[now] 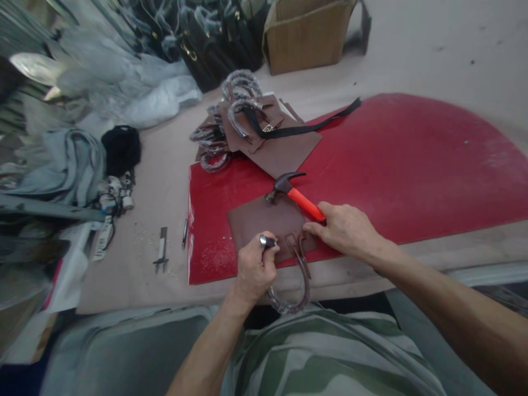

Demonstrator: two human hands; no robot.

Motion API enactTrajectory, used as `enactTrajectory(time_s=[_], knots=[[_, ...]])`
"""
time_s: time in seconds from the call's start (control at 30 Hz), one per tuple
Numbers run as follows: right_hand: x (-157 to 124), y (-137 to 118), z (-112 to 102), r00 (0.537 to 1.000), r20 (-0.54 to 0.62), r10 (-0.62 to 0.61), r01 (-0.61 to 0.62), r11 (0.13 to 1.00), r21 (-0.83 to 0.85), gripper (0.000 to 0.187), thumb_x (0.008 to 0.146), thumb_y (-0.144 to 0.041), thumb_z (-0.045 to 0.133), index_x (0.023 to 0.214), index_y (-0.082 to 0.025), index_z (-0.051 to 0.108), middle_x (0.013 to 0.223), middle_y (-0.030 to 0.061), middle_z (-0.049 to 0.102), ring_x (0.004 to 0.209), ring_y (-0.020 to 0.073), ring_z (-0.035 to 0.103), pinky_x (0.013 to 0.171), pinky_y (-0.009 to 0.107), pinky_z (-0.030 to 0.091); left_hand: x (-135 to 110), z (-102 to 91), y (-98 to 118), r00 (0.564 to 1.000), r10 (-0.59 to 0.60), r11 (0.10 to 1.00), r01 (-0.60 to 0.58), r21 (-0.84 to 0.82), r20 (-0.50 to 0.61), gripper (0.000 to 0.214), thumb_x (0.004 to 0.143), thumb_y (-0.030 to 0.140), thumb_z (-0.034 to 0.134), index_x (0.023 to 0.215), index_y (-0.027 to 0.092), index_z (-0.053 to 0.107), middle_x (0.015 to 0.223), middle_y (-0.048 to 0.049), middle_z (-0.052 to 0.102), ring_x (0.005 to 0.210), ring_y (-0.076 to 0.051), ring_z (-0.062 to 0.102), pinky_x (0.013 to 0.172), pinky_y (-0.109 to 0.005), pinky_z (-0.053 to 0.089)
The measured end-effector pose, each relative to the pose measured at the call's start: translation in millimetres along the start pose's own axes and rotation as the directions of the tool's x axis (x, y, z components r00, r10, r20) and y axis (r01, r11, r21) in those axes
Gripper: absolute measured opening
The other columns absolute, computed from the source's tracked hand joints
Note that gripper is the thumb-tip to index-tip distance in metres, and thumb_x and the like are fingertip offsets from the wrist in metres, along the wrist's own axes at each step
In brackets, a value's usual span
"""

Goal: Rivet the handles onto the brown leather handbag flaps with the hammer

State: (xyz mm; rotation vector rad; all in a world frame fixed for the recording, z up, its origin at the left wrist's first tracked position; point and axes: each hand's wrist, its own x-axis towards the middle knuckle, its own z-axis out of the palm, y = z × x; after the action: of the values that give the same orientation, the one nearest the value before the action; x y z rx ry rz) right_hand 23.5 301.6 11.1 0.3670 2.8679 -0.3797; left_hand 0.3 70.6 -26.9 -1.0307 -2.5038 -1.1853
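My right hand (pixel 344 225) is closed around the end of a claw hammer (pixel 305 202) with an orange handle and dark head. The head is over a flat brown leather panel (pixel 256 217). In my left hand (pixel 256 267) is a short dark rod with a shiny round metal end (pixel 266 240), perhaps a punch; its lower part is hidden. Beside it, at the panel's near edge, a plastic-wrapped bag handle (pixel 295 305) curves over the table edge, with its brown strap ends lying on the panel.
A red mat (pixel 412 165) lies under the work. Beyond the panel sit stacked brown bag panels (pixel 284 151) with wrapped handles and a black strap (pixel 305 131). A caliper-like tool (pixel 161 250) and a pen (pixel 185 234) lie left. Dark bags (pixel 214 55) and a cardboard box (pixel 305 38) stand behind.
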Motion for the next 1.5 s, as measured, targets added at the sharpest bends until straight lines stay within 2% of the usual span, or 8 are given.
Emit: enactTrajectory(time_s=[0.17, 0.27, 0.37, 0.57, 0.73, 1.2, 1.37, 1.5], knots=[[-3.8, 9.3, 0.4, 0.999, -0.009, -0.038, 0.039, 0.952, 0.304, 0.026, 0.09, -0.042, 0.05, 0.079, -0.019, 0.056, 0.065, 0.002, 0.058, 0.06, 0.0169, 0.055, 0.055, 0.027, 0.029, -0.3, -0.5, 0.9, 1.0, 0.001, 1.0, -0.001, -0.008, -0.015, 0.01, 0.092, 0.017, 0.051, 0.099, 0.019, 0.057, 0.087, -0.0044, 0.068, 0.079, -0.016, 0.067, 0.074, -0.025, 0.052], [-16.8, 9.5, -7.2, 0.996, 0.018, -0.082, 0.053, 0.774, 0.631, 0.025, 0.088, -0.043, 0.051, 0.078, -0.02, 0.051, 0.061, -0.004, 0.049, 0.052, 0.0129, 0.048, 0.052, 0.025, 0.033, 0.6, -1.4, 2.0, 0.999, 0.04, 0.999, -0.04, 0.004, 0.002, 0.01, 0.091, 0.016, 0.05, 0.099, 0.019, 0.056, 0.086, -0.0047, 0.068, 0.08, -0.017, 0.067, 0.074, -0.027, 0.052], [-38.2, 5.1, -26.4, 0.99, -0.078, -0.121, 0.137, 0.632, 0.763, 0.024, 0.088, -0.042, 0.053, 0.079, -0.021, 0.049, 0.063, -0.005, 0.046, 0.055, 0.0124, 0.047, 0.054, 0.025, 0.037, 0.1, -1.5, 1.6, 0.999, 0.035, 0.999, -0.035, 0.012, 0.021, 0.01, 0.091, 0.016, 0.05, 0.098, 0.019, 0.056, 0.086, -0.0055, 0.067, 0.08, -0.018, 0.067, 0.073, -0.028, 0.052], [-78.6, -0.2, -72.3, 0.94, -0.279, -0.197, 0.327, 0.754, 0.569, 0.029, 0.094, -0.043, 0.047, 0.073, -0.023, 0.041, 0.057, -0.0064, 0.038, 0.049, 0.0113, 0.036, 0.048, 0.025, 0.029, -1.1, 1.4, 0.9, 1.0, 0.029, 1.0, -0.029, 0.006, 0.01, 0.008, 0.091, 0.016, 0.049, 0.096, 0.019, 0.055, 0.085, -0.0063, 0.067, 0.078, -0.019, 0.066, 0.072, -0.029, 0.052], [-93.6, 2.1, -79.3, 0.901, -0.306, -0.307, 0.398, 0.865, 0.306, 0.03, 0.096, -0.042, 0.043, 0.073, -0.024, 0.042, 0.053, -0.0065, 0.039, 0.044, 0.0114, 0.034, 0.048, 0.026, 0.025, 1.4, 1.7, 4.3, 0.999, 0.047, 0.999, -0.047, 0.011, -0.003, 0.009, 0.09, 0.014, 0.048, 0.095, 0.019, 0.053, 0.085, -0.0071, 0.067, 0.079, -0.021, 0.066, 0.071, -0.03, 0.051], [-116.2, -13.7, -79.1, 0.812, -0.429, -0.394, 0.47, 0.879, 0.081, 0.027, 0.102, -0.036, 0.034, 0.077, -0.025, 0.04, 0.053, -0.005, 0.045, 0.039, 0.0121, 0.037, 0.046, 0.028, 0.022, -0.7, 3.9, -0.2, 0.999, 0.042, 0.999, -0.042, -0.022, -0.021, 0.011, 0.088, 0.013, 0.048, 0.096, 0.019, 0.055, 0.084, -0.0063, 0.066, 0.079, -0.021, 0.067, 0.072, -0.031, 0.052], [-113.2, -14.1, -85.9, 0.77, -0.307, -0.56, 0.538, 0.828, -0.161, 0.024, 0.099, -0.031, 0.04, 0.076, -0.025, 0.041, 0.053, -0.0034, 0.048, 0.038, 0.0143, 0.04, 0.047, 0.032, 0.016, -0.6, 4.1, -1.3, 0.996, 0.067, 0.998, -0.068, -0.004, -0.055, 0.016, 0.087, 0.012, 0.048, 0.098, 0.019, 0.058, 0.085, -0.0068, 0.068, 0.08, -0.02, 0.067, 0.072, -0.03, 0.053], [-118.3, -24.5, -97.4, 0.731, -0.536, -0.424, 0.486, 0.874, -0.028, 0.025, 0.102, -0.031, 0.035, 0.078, -0.026, 0.039, 0.051, -0.0051, 0.045, 0.038, 0.0127, 0.041, 0.045, 0.028, 0.024, -1.5, 2.9, -0.9, 0.999, 0.02, 1.0, -0.02, -0.022, -0.026, 0.01, 0.089, 0.014, 0.049, 0.095, 0.019, 0.056, 0.084, -0.0064, 0.067, 0.079, -0.02, 0.067, 0.072, -0.03, 0.053]])
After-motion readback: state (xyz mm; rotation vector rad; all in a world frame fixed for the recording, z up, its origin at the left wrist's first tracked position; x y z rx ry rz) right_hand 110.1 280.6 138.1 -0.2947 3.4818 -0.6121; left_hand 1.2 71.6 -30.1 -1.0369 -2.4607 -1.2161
